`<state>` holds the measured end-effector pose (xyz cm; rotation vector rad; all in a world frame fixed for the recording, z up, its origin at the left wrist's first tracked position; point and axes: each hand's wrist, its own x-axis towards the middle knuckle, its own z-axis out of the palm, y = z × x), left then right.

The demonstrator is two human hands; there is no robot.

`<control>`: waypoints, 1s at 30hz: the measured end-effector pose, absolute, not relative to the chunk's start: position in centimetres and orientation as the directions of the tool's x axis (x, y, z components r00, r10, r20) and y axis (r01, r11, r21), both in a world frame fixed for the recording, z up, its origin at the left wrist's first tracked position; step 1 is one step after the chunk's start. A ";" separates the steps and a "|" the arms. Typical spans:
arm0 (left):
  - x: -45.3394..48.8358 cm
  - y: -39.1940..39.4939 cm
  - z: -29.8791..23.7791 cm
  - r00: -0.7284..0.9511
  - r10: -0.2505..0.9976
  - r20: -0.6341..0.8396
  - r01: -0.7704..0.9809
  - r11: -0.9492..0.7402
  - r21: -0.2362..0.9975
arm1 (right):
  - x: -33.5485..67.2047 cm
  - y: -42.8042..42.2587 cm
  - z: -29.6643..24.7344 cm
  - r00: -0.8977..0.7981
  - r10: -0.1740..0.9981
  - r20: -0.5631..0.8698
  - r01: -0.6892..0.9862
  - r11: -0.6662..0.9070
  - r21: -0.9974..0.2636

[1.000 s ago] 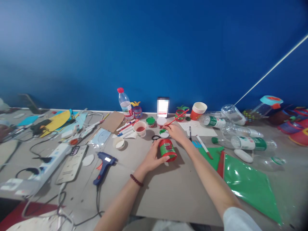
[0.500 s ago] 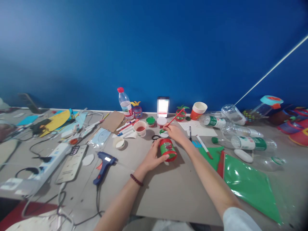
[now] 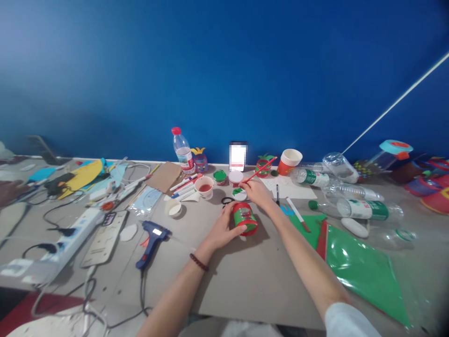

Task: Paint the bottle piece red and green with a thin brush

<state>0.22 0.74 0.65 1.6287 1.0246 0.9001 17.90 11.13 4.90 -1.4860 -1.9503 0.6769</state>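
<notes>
My left hand is closed around a small cylinder with a green band and red rims. It lies tipped on its side on the table. In my right hand is a slim red paintbrush, its handle slanting up to the right. The brush's tip is down at a white lid that bears a patch of green paint. A jar of green paint and a white-lidded jar stand behind. The black scissor handles lie just left of the lid.
A paper cup of reddish liquid stands left of the jars. A blue glue gun and a power strip lie farther left. Plastic bottles and green sheets fill the right. Another person's hand shows at far left.
The paintbrush handle has tilted lower toward the right, and more of the green-smeared lid shows. My left hand and the cylinder stay put. The other person's hand has come further into view.
</notes>
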 end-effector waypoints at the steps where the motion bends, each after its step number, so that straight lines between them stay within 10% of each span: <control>1: 0.2 0.7 0.6 0.373 0.924 0.083 0.204 -0.169 0.964 | 17.8 11.2 4.7 -0.208 0.967 0.147 0.666 0.250 -0.703; 14: 0.3 0.9 0.5 0.377 0.918 0.122 0.194 -0.207 0.959 | 18.6 11.6 4.4 -0.159 0.971 0.178 0.546 0.237 -0.804; 30: 0.0 0.1 1.5 0.268 0.901 0.342 0.250 -0.408 0.878 | 21.4 6.8 9.4 0.093 0.968 0.233 -0.094 0.241 -0.966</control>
